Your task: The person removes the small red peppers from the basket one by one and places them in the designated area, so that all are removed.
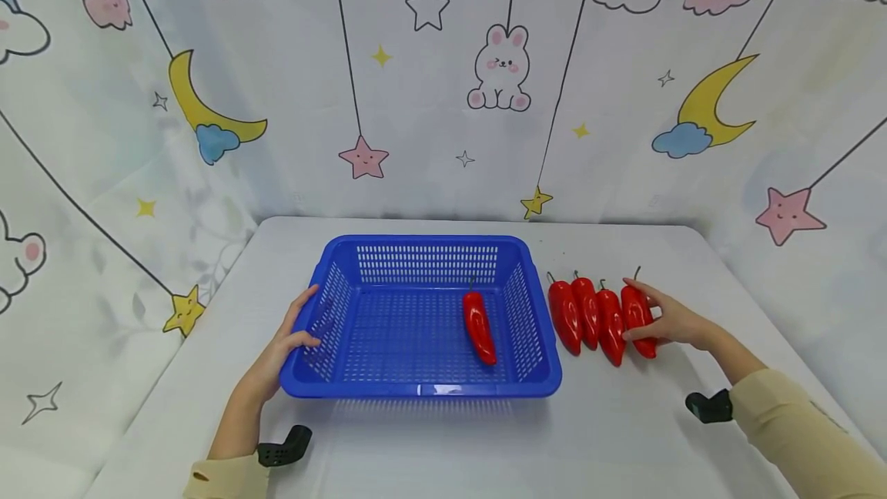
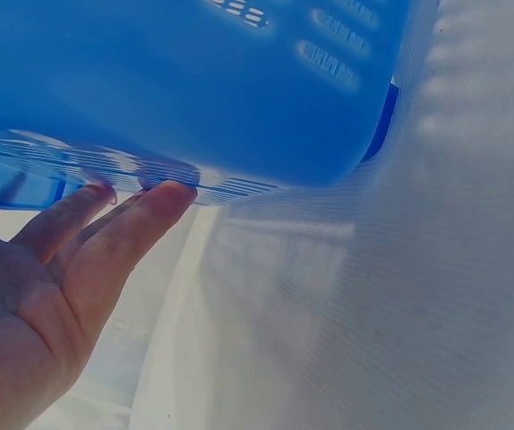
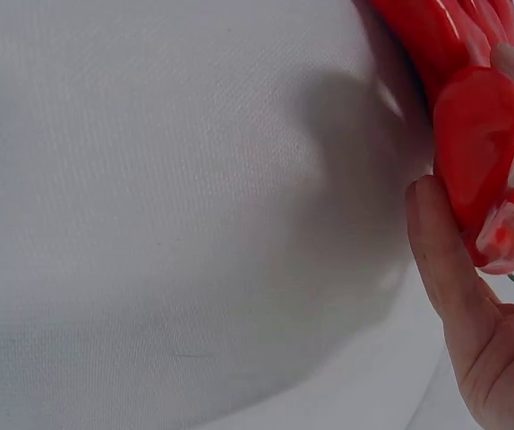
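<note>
A blue plastic basket (image 1: 398,389) with slotted walls stands on the table, with one red pepper (image 1: 478,326) lying inside its right half. My left hand (image 1: 277,356) holds the basket's left rim, thumb over the edge; in the left wrist view its fingers (image 2: 127,237) touch the outer wall. To the basket's right, several red peppers lie side by side, stems pointing away. My right hand (image 1: 675,322) grips the rightmost pepper (image 1: 636,306) between thumb and fingers. The right wrist view shows this pepper (image 3: 476,134) between the digits, its neighbours partly hidden behind it.
The white table (image 1: 430,453) reaches back to a patterned cloth backdrop (image 1: 430,98). Left of the held pepper lie other peppers, among them one close to the basket wall (image 1: 564,318). A dark wrist device (image 1: 286,447) sits by each beige sleeve (image 1: 797,422).
</note>
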Action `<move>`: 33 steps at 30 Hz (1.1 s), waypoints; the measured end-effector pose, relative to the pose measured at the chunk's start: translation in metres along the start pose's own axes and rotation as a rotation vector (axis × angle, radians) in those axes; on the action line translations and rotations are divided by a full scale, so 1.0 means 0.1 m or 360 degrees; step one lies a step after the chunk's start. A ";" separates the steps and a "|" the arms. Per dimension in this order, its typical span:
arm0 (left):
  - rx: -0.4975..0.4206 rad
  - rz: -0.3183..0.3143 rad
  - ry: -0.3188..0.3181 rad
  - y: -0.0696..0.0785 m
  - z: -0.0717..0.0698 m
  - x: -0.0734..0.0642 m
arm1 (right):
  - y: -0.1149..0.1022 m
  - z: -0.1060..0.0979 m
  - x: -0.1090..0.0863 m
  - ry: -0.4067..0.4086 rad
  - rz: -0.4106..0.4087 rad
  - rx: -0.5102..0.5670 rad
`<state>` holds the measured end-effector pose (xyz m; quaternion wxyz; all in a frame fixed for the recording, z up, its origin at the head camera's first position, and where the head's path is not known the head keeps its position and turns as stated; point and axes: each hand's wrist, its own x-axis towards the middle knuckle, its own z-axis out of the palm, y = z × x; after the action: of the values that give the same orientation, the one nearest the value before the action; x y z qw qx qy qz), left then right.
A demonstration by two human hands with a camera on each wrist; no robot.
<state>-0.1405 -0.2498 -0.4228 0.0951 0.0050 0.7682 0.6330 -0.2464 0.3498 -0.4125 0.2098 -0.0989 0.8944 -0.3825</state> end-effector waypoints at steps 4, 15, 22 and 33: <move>-0.0009 0.0006 -0.0003 0.00 0.00 0.00 | 0.01 0.02 0.01 -0.0012 0.0009 -0.0013; -0.0001 0.0007 0.0001 0.00 0.00 -0.01 | 0.02 0.02 0.04 -0.0032 0.0059 -0.0052; -0.0028 0.0016 0.0000 -0.01 0.01 -0.01 | 0.06 0.02 0.07 -0.0053 0.0103 -0.0047; -0.0025 0.0017 -0.0001 0.00 0.00 0.00 | 0.05 0.03 0.08 -0.0077 0.0111 -0.0021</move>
<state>-0.1406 -0.2499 -0.4232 0.0920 0.0084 0.7632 0.6395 -0.2520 0.3489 -0.4203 0.2439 -0.0782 0.8944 -0.3666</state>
